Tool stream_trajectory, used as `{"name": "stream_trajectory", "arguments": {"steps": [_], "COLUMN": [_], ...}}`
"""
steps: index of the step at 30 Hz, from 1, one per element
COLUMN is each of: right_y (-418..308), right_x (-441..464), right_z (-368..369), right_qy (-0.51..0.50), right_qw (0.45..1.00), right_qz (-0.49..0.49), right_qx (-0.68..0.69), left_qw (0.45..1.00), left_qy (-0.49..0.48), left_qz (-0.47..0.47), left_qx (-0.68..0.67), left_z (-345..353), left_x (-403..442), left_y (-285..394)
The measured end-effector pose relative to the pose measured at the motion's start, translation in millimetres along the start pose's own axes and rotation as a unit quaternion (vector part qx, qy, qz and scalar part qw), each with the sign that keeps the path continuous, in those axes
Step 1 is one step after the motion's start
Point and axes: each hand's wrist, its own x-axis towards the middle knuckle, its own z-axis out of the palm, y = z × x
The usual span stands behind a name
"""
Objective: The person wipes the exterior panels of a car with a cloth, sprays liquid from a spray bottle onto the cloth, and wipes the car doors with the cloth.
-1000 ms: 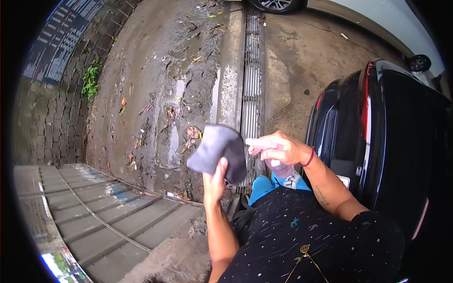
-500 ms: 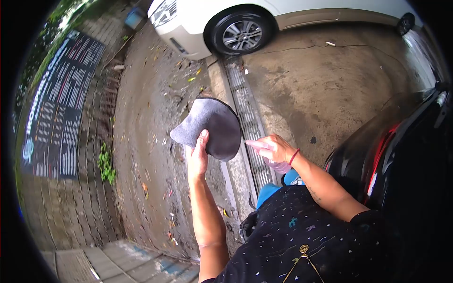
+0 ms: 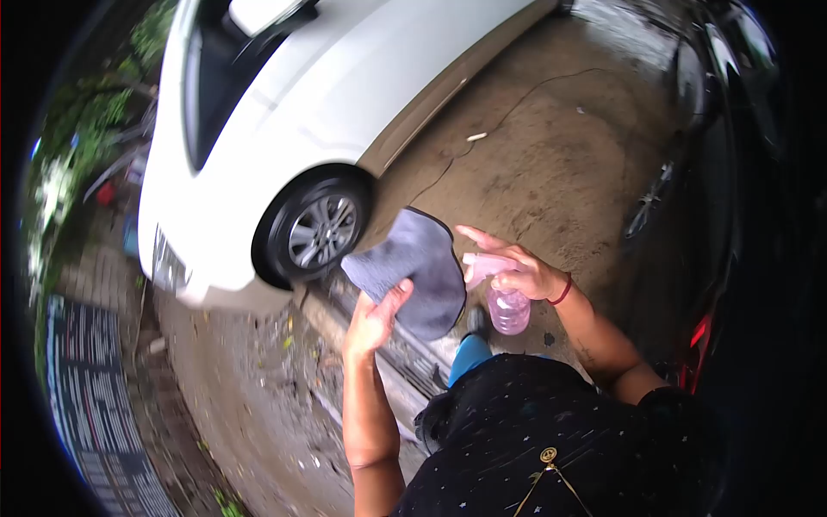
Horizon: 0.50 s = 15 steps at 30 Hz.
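Note:
A grey cloth with a dark edge [image 3: 424, 274] hangs spread from my left hand [image 3: 376, 321], whose thumb presses on its near side while the other fingers are hidden behind it. Just right of the cloth, my right hand [image 3: 527, 274] is wrapped round the neck of a pink spray bottle [image 3: 508, 310]. The index finger is stretched out above the bottle's head, and the nozzle points toward the cloth. Bottle and cloth look slightly apart. The bottle is upright and see-through.
A white car [image 3: 323, 103] stands ahead on the left, its front wheel [image 3: 321, 231] beside a metal drain grate [image 3: 413, 369]. A dark car [image 3: 732, 284] is on my right. A thin cable [image 3: 517, 105] crosses the brown ground. A printed banner [image 3: 95, 388] lies at the lower left.
The view has swung toward the white car, which fills more of the frame. My right index finger has lifted off the sprayer, and the bottle's body shows more fully. The cloth's shape has shifted.

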Motion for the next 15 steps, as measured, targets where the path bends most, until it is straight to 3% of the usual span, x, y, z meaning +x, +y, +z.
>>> {"name": "stream_trajectory", "arguments": {"steps": [3, 4, 6, 7, 8, 9, 10, 11, 12, 13, 15], "right_y": [16, 26, 34, 36, 41, 46, 50, 52, 51, 51, 55], "right_x": [32, 39, 58, 63, 69, 72, 68, 72, 74, 83, 109], "right_z": [-99, -129, -172, -192, -216, -240, -272, -301, -319, -340, -396], "right_qy": [0.029, 0.017, 0.035, 0.06, 0.157, 0.253, 0.297, 0.317, 0.398, 0.473, 0.503], "right_qw": [0.998, 0.984, 0.953, 0.956, 0.943, 0.92, 0.907, 0.904, 0.879, 0.847, 0.842], "right_qz": [0.044, 0.093, 0.073, 0.066, 0.076, 0.083, 0.086, 0.078, 0.086, 0.094, 0.076], "right_qx": [0.031, 0.15, 0.292, 0.28, 0.283, 0.286, 0.288, 0.276, 0.247, 0.222, 0.176], "left_qw": [0.985, 0.979, 0.956, 0.934, 0.938, 0.93, 0.907, 0.846, 0.845, 0.844, 0.795], "left_qy": [-0.164, -0.206, -0.282, -0.322, -0.285, -0.31, -0.206, -0.087, -0.076, -0.091, -0.324], "left_qz": [-0.007, -0.015, 0.003, 0.033, 0.073, 0.076, 0.088, 0.103, 0.184, 0.187, 0.283], "left_qx": [-0.043, 0.002, 0.081, 0.15, 0.182, 0.181, 0.358, 0.516, 0.496, 0.495, 0.428], "left_z": [30, 45, 68, 86, 109, 135, 167, 196, 211, 232, 288], "left_x": [126, 169, 260, 301, 341, 370, 394, 425, 445, 464, 499], "left_y": [36, 52, 60, 64, 71, 90, 115, 128, 117, 109, 102]}}
